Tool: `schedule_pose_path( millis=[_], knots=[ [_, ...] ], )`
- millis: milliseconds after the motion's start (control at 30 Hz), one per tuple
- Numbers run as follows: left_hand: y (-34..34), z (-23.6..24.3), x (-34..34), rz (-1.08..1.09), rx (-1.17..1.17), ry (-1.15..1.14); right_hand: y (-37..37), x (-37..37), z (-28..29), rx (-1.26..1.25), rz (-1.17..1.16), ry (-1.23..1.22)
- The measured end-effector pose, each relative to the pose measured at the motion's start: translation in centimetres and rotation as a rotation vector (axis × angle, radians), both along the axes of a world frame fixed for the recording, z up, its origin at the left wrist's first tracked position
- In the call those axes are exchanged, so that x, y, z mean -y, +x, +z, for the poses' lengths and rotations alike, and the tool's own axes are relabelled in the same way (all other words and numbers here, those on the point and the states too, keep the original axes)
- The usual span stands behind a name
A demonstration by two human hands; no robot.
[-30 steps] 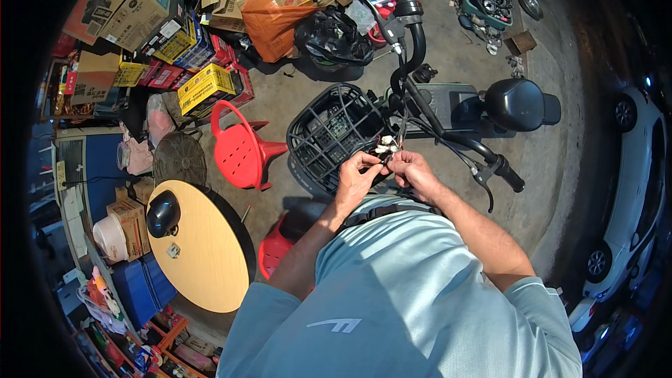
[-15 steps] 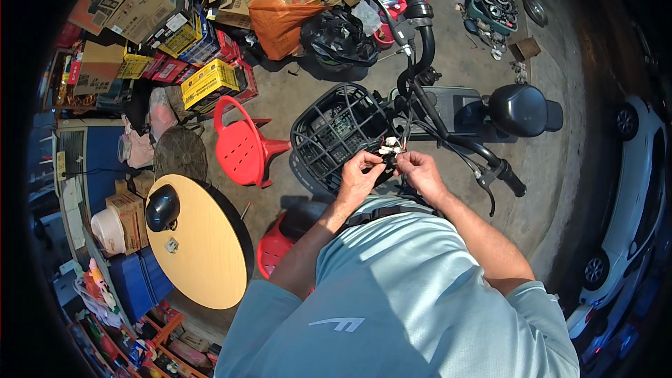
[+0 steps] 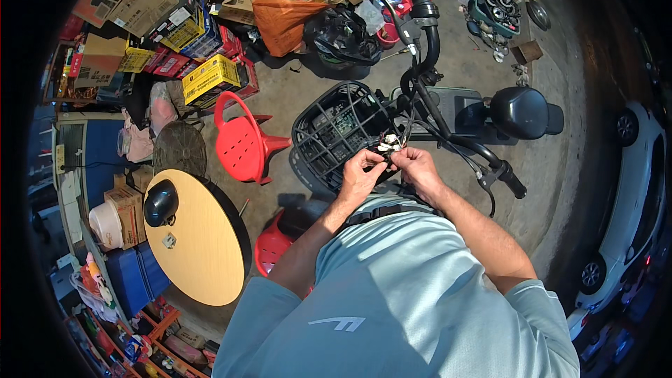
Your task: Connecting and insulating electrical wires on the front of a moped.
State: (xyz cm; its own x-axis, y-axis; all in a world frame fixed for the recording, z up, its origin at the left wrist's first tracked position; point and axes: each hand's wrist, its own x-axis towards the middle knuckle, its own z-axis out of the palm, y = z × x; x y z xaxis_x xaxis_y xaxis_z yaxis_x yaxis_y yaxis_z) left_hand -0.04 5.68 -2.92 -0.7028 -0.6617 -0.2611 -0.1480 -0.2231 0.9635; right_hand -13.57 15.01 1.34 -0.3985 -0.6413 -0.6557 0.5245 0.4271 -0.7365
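Both my hands work close together at the front of an electric scooter, between my body and its handlebar [image 3: 437,112]. A bunch of white wire connectors [image 3: 389,143] on thin leads rises just beyond my fingertips. My right hand [image 3: 420,170] pinches at the near edge of this bunch, its fingers closed on a wire connector. Beside it, my left hand [image 3: 362,175] has thumb and fingers pinched together; what lies between them is too small to tell. The black front basket [image 3: 339,122] is just beyond my left hand.
A red plastic chair [image 3: 241,143] stands left of the basket, and a round wooden table [image 3: 199,252] holds a black helmet [image 3: 161,203]. Cardboard boxes [image 3: 143,0] and bags pile up at the far left. The scooter's black seat [image 3: 519,110] is to the right.
My right hand has shifted slightly left, closer to my left hand. The white connectors have moved a little with it. My left hand stays nearly in place.
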Motion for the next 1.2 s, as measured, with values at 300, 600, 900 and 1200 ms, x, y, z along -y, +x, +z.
schedule_pose_path(
  millis=[300,600,900,1200],
  knots=[
    [-0.1,-0.2,-0.1,0.012,-0.005,0.029,0.2,-0.7,0.5,-0.131,-0.063,-0.028],
    [0.0,-0.1,0.0,-0.034,0.029,-0.009,-0.1,-0.4,0.2,0.076,-0.171,0.042],
    [-0.1,0.5,0.1,-0.033,0.036,-0.002,0.0,-0.2,0.3,0.114,-0.151,0.027],
    [-0.1,0.1,0.0,-0.046,0.035,0.009,0.2,0.1,0.1,0.096,-0.112,0.037]
  ],
)
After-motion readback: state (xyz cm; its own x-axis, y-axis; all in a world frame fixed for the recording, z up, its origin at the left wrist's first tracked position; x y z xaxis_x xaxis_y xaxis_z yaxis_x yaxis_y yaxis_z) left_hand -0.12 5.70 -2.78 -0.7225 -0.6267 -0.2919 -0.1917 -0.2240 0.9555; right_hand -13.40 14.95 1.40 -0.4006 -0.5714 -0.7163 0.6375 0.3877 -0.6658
